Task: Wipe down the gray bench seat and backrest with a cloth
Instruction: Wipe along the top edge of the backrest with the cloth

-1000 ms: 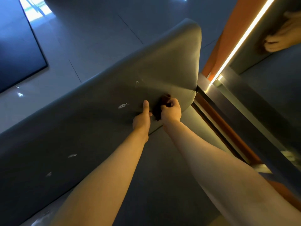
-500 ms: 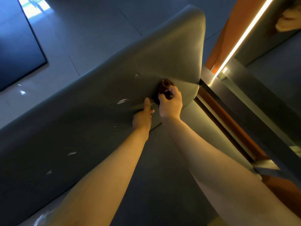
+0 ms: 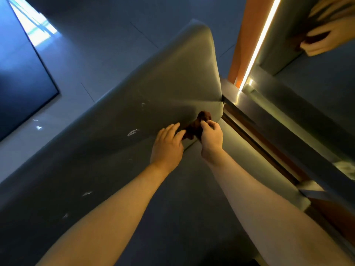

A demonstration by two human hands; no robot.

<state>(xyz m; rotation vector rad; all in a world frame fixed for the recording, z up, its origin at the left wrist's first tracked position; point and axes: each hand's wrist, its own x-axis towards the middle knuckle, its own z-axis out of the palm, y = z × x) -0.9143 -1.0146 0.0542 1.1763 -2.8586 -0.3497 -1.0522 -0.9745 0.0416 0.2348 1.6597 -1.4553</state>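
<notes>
While the right hand (image 3: 211, 139) still grips the cloth (image 3: 194, 128), the left hand (image 3: 167, 144) has opened.

The person's bare left hand (image 3: 167, 144) and bare right hand (image 3: 211, 139) are showing uncovered from the fingertips to the wrists, with the knuckles, fingers and thumbs plainly outlined. The bare left forearm (image 3: 107, 214) and the bare right forearm (image 3: 269, 208) are showing uncovered along their whole visible length. They are looking smooth and rounded, and are broadening from narrow wrists toward the lower edge of the view.
</notes>
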